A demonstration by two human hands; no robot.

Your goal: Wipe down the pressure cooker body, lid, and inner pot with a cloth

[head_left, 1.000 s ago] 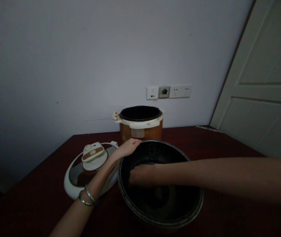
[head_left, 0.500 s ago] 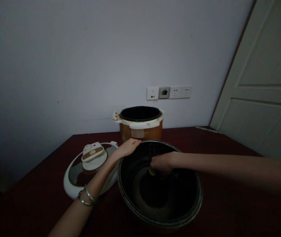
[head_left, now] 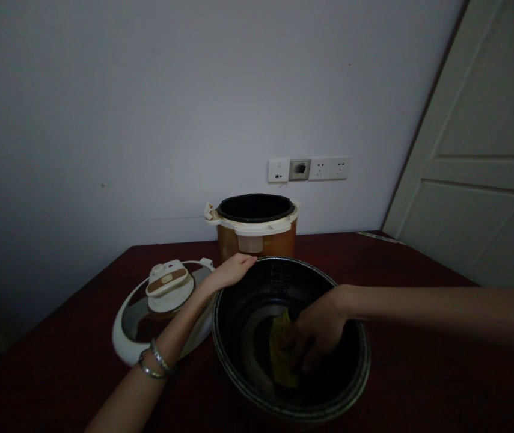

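Inside the inner pot (head_left: 242, 310), my right hand (head_left: 329, 319) grips a yellow cloth (head_left: 280, 355) jutting left. My left hand (head_left: 235, 270) holds its far-left rim.

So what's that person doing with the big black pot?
The left hand holds the rim of the black inner pot. The right hand is down inside it, with a yellow cloth in its fingers. The cooker's lid lies on the dark red table, over to the left. The cooker body stands behind the pot, open at the top, near the wall.
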